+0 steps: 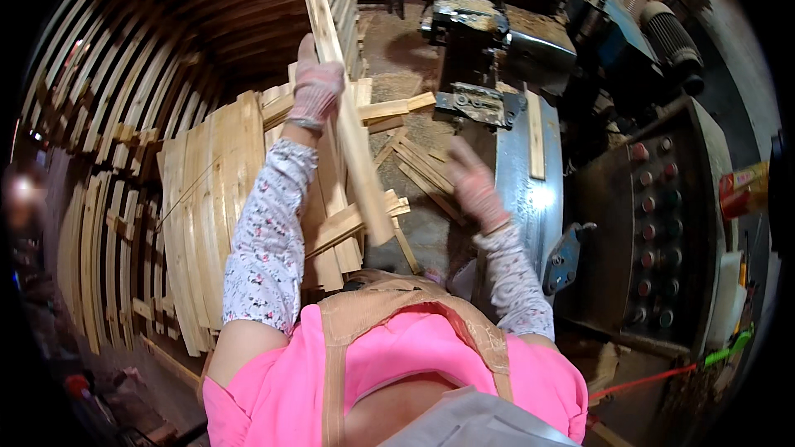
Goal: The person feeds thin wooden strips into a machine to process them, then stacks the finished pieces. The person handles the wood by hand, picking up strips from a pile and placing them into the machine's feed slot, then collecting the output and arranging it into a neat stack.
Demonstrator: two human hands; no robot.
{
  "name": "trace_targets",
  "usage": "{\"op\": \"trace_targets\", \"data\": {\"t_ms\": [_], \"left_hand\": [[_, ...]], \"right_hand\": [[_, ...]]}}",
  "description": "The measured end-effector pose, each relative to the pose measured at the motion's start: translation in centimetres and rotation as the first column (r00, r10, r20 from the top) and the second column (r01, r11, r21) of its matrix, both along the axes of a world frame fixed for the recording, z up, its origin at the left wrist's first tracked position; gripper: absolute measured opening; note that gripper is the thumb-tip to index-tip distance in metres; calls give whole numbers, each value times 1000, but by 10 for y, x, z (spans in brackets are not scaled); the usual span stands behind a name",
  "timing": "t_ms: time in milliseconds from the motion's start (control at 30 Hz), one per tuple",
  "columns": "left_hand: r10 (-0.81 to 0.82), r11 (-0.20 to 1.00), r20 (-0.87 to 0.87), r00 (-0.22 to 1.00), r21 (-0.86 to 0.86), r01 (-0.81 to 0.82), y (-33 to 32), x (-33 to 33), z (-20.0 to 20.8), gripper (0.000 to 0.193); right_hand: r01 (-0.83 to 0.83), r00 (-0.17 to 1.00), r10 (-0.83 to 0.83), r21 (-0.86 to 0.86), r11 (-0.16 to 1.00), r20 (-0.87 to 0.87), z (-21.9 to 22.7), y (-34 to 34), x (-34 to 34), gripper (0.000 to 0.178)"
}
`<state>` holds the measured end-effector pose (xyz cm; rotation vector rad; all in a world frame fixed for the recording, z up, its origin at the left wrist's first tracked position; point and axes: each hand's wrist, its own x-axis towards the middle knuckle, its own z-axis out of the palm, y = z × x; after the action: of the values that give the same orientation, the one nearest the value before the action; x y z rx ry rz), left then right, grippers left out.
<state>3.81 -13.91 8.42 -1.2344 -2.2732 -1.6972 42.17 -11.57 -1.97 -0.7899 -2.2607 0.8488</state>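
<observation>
My left hand [317, 91], in a pale pink work glove, is closed around a long light-wood plank [361, 161]. The plank is tilted, one end up beyond my fingers and the other down in front of my chest. Beside the metal machine bed [517, 174], my right hand [475, 185] is gloved too, with its fingers stretched out and nothing in it. A narrow wooden strip [536, 134] lies on that bed, apart from my right hand. Below my left hand, loose boards [339, 228] lie crossed over each other.
A stack of wide boards [203, 199] stands to the left, with tall racks of slats [124, 108] behind it. Offcuts [418, 167] litter the floor. On the right are a control panel [658, 223] with rows of buttons and a motor [667, 37].
</observation>
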Motion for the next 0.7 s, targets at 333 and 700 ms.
{"op": "trace_targets", "data": {"t_ms": [333, 700], "left_hand": [[-559, 768, 710, 428, 249, 589, 14, 196, -18, 69], [-447, 826, 488, 750, -96, 555, -56, 98, -32, 67]], "right_hand": [[638, 769, -635, -30, 769, 67, -29, -174, 110, 73], [757, 386, -871, 435, 488, 306, -84, -94, 165, 61]]}}
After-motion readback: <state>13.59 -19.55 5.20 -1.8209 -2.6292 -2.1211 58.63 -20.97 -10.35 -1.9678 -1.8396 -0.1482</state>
